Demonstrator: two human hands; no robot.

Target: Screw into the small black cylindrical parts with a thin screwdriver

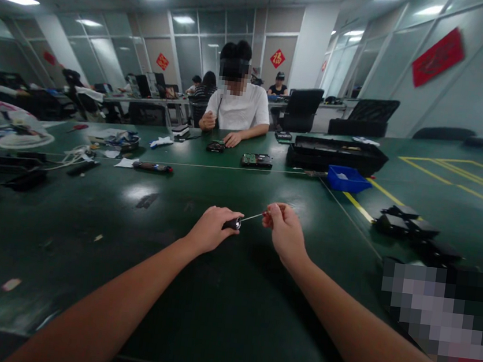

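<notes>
My left hand is closed round a short black cylinder with a shiny, round metal end, which looks like a screwdriver handle. Most of it is hidden in the palm. From that shiny end a thin metal rod runs up and to the right. Its far end is pinched between the thumb and fingers of my right hand. Whether the rod is fixed in the cylinder or only touches it, I cannot tell. Both hands are just above the green table, near its middle.
Across the table a person in a white shirt sits with hands by a circuit board device. A hard drive, a blue bin and a long black tray lie ahead. Black blocks are at right, an electric screwdriver at left.
</notes>
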